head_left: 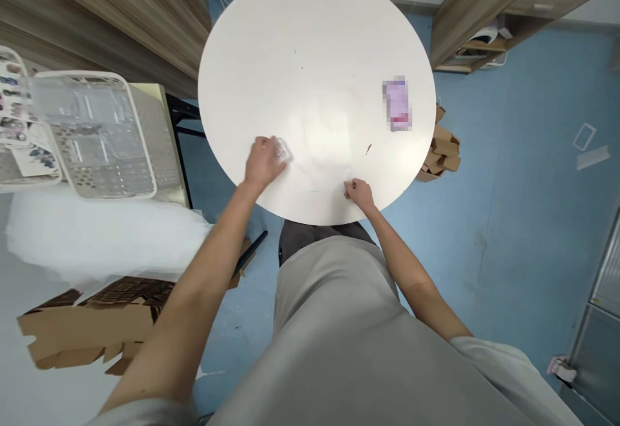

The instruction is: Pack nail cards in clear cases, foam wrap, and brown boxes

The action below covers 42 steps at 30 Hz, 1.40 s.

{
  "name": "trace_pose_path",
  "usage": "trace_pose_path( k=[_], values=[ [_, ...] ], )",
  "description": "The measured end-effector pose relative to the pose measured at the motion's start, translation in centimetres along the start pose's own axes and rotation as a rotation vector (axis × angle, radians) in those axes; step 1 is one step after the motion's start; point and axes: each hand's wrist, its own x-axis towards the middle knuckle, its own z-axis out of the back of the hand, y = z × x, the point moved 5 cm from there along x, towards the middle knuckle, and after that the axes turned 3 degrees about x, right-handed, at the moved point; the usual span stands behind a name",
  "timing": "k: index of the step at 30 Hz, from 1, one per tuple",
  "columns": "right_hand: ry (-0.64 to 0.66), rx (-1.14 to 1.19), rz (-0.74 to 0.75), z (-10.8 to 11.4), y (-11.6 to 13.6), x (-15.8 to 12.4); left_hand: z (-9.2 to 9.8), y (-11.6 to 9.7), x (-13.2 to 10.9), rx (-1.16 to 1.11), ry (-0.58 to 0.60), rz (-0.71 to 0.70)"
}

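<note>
My left hand point(261, 161) is curled over one small clear plastic piece point(282, 150) near the front-left edge of the round white counter point(310, 45), fingers closed on it, with the piece poking out toward the right side of my hand. It's too small and see-through for me to tell which way its long axis runs. My right hand point(358, 192) is balled into a loose fist on the counter's near edge, and I can't tell if anything is in it.

Further out on the counter there's one purple card-like thing point(398, 104), blurred, sitting well apart on the right with its long side running away from me. Off to my left is one white basket point(140, 148) holding clear plastic trays, with flat brown cardboard point(92, 329) on the floor below it. A little pile of small brown boxes point(442, 152) sits on the blue floor just past the counter's right edge.
</note>
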Motion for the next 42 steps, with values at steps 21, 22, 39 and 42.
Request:
trace_pose_path(
  k=[21, 22, 39, 42],
  values=[
    [0.008, -0.044, 0.034, 0.1, 0.4, -0.4, -10.1, -5.0, -3.0, -0.309, 0.063, -0.218],
    [0.009, -0.084, 0.058, 0.1, 0.5, -0.7, -10.0, -4.8, -3.0, -0.316, 0.075, -0.215],
    [0.013, -0.526, 0.681, -7.8, 11.5, -2.9, -6.8, -5.5, -5.3, -0.378, -0.069, -0.033],
    [-0.006, -0.522, 0.696, -9.1, 11.9, -2.0, -6.5, -4.9, -6.2, -0.468, -0.086, 0.128]
  ],
)
